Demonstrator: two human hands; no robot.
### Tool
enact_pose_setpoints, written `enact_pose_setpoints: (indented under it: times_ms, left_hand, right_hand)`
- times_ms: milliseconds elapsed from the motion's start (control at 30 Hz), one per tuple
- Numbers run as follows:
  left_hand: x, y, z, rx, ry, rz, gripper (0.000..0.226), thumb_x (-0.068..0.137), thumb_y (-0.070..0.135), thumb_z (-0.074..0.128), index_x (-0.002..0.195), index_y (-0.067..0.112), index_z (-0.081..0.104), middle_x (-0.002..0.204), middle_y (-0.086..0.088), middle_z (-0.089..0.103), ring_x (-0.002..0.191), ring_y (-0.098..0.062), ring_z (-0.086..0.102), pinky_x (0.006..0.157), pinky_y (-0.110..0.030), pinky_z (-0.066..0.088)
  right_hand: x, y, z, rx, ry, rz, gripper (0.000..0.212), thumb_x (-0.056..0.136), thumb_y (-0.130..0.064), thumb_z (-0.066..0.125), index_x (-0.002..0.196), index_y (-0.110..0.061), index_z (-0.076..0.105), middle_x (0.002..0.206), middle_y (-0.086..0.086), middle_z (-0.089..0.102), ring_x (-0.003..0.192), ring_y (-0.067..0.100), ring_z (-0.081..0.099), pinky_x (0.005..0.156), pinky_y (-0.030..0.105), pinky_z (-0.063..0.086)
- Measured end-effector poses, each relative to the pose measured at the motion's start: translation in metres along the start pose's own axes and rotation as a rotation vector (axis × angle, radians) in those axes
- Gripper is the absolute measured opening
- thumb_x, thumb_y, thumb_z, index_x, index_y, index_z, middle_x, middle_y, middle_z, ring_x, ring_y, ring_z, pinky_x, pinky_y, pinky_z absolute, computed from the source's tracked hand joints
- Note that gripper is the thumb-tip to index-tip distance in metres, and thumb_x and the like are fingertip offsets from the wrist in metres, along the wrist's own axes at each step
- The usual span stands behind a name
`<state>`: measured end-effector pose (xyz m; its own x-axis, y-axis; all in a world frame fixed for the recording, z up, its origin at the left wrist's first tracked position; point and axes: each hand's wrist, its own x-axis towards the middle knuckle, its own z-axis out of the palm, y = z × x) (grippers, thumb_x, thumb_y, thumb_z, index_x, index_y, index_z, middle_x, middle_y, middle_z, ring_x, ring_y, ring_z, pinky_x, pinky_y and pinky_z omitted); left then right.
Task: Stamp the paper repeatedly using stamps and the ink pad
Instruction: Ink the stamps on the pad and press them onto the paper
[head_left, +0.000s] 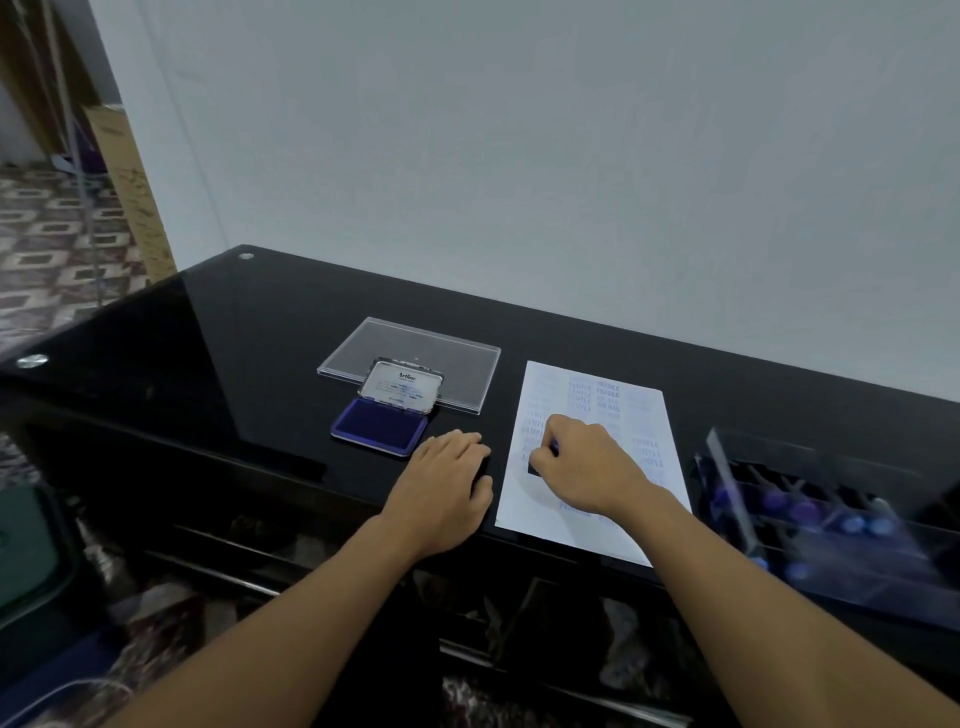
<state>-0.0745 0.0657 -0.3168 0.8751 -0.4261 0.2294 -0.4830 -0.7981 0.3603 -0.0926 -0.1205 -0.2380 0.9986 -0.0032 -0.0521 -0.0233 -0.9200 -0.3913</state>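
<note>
A white sheet of paper (644, 415) lies on the black glass table (234, 332), covered with several faint blue stamped words. My right hand (587, 462) grips a small dark stamp (537, 466) and holds it down on the left part of the sheet. An open ink pad (382, 427) with a blue cushion and a raised metal lid sits to the left of the paper. My left hand (447, 483) lies flat on the table between the ink pad and the paper, fingers straight, holding nothing.
A clear plastic lid (415, 348) lies behind the ink pad. At the right, a clear box (810, 519) holds several purple-handled stamps. The table's near edge runs just below my wrists. A grey wall stands behind the table; patterned floor lies at the left.
</note>
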Motion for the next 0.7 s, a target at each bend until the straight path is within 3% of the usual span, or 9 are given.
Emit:
enact_pose_setpoints:
  times_ms: [200, 333, 533, 700]
  left_hand:
    - [-0.004, -0.003, 0.005, 0.076, 0.027, 0.025, 0.046, 0.1, 0.039, 0.039, 0.141, 0.021, 0.047, 0.152, 0.004, 0.041, 0.144, -0.015, 0.031, 0.12, -0.037, 0.023]
    - [-0.005, -0.001, 0.005, 0.105, 0.027, 0.018, 0.057, 0.094, 0.045, 0.023, 0.139, 0.021, 0.048, 0.151, 0.003, 0.043, 0.143, -0.017, 0.034, 0.12, -0.038, 0.025]
    - [-0.007, -0.001, 0.007, 0.14, 0.011, 0.016, 0.065, 0.092, 0.047, 0.012, 0.142, 0.02, 0.045, 0.153, 0.003, 0.039, 0.145, -0.018, 0.03, 0.121, -0.038, 0.021]
    - [-0.007, -0.002, 0.008, 0.156, -0.007, 0.018, 0.066, 0.094, 0.048, 0.009, 0.144, 0.021, 0.042, 0.156, 0.002, 0.036, 0.147, -0.019, 0.026, 0.122, -0.039, 0.019]
  right_hand:
    - [0.001, -0.005, 0.007, -0.044, -0.009, -0.02, 0.018, 0.098, -0.026, 0.052, 0.083, -0.017, 0.047, 0.078, 0.004, 0.061, 0.063, 0.016, 0.052, 0.054, 0.028, 0.038]
    - [0.002, -0.006, 0.015, -0.082, 0.0, -0.003, 0.016, 0.097, -0.026, 0.049, 0.088, -0.013, 0.049, 0.078, 0.005, 0.06, 0.065, 0.021, 0.053, 0.057, 0.034, 0.041]
    - [-0.002, -0.008, 0.029, -0.106, 0.085, 0.032, 0.018, 0.098, -0.022, 0.042, 0.083, -0.015, 0.035, 0.067, 0.005, 0.048, 0.056, 0.02, 0.038, 0.05, 0.031, 0.029]
    - [-0.002, -0.008, 0.033, -0.081, 0.106, 0.038, 0.017, 0.097, -0.021, 0.042, 0.083, -0.016, 0.034, 0.067, 0.005, 0.048, 0.056, 0.021, 0.039, 0.05, 0.033, 0.032]
